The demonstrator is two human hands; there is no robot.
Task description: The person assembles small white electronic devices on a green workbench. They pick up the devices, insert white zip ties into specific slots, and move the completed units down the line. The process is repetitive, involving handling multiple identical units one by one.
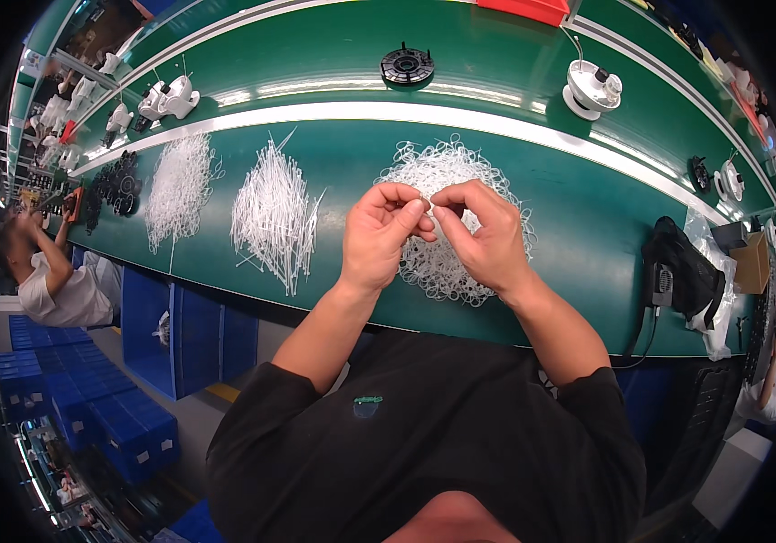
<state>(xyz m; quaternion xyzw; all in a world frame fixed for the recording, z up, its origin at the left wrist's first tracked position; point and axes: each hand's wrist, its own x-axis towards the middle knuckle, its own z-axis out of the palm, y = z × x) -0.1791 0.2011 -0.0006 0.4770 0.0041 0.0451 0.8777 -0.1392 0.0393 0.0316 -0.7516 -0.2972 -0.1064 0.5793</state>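
Note:
My left hand (pixel 382 233) and my right hand (pixel 485 233) meet fingertip to fingertip over a large heap of white looped cable ties (pixel 447 276). Thumb and index finger of each are pinched together. Whatever lies between them is too small to make out against the white heap. Left of my hands is a pile of straight white cable ties (pixel 275 217). Beyond it lies another pile of thin white pieces (pixel 175 190), finer and more tangled. Small black parts (pixel 116 192) are heaped at its left.
The green bench (pixel 578 235) runs across in front of me. Behind it, a green conveyor belt (pixel 315 68) carries a black round base (pixel 407 66) and white fan-like units (pixel 592 89). A black bag (pixel 682 276) lies right. A co-worker (pixel 66 276) sits left, near blue crates (pixel 116 425).

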